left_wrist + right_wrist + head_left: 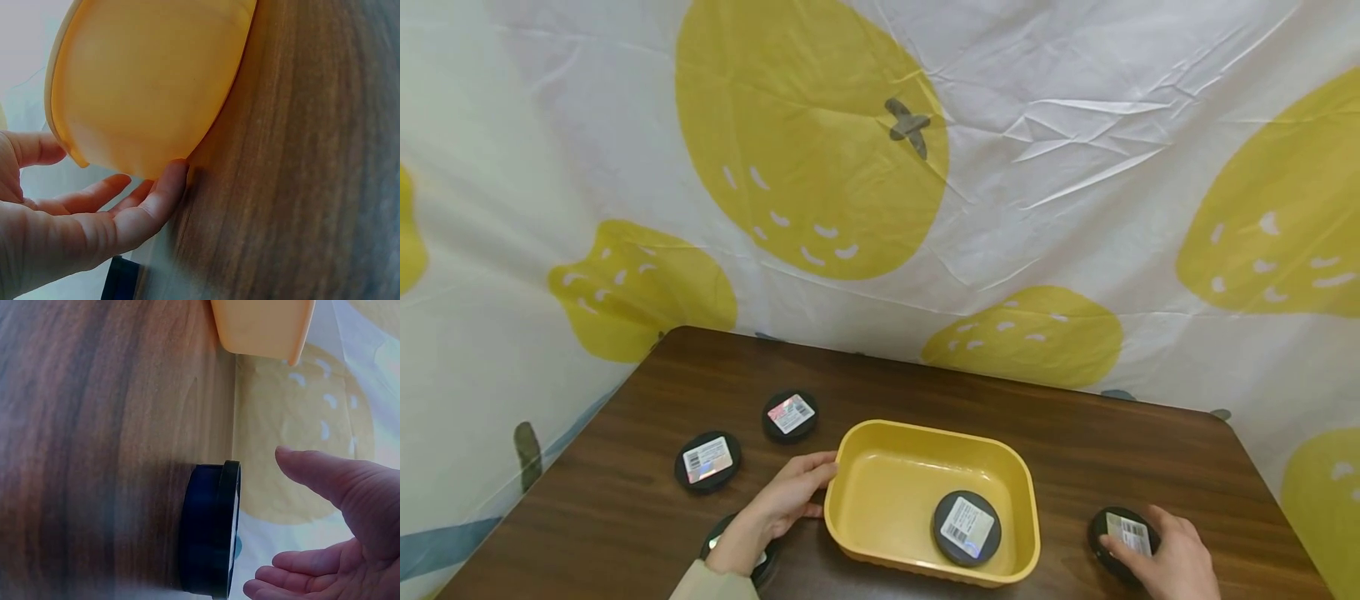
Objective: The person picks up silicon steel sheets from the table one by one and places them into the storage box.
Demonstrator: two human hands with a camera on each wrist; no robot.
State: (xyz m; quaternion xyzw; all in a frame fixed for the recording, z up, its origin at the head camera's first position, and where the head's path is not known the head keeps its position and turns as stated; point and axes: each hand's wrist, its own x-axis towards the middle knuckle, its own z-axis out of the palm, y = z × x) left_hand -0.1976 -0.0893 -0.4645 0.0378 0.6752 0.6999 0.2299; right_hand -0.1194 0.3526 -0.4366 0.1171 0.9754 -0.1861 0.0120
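My left hand (792, 492) holds the left end of a yellow plastic bin (861, 546). In the left wrist view its thumb meets the rim while the fingers (165, 187) reach the lower edge. A flat round black container (951, 552) with a white label lies inside the bin, towards the right. My right hand (1176, 554) is over another such container (1101, 527) right of the bin, thumb and fingers spread to either side of it. The right wrist view shows a gap between this hand (340, 537) and the lidded container (206, 531).
Two more labelled black containers lie left of the bin, a near one (677, 471) and a far one (775, 433). Another container (763, 567) is partly hidden under my left wrist. A fruit-print cloth (1015, 225) hangs behind the brown wooden table (715, 358).
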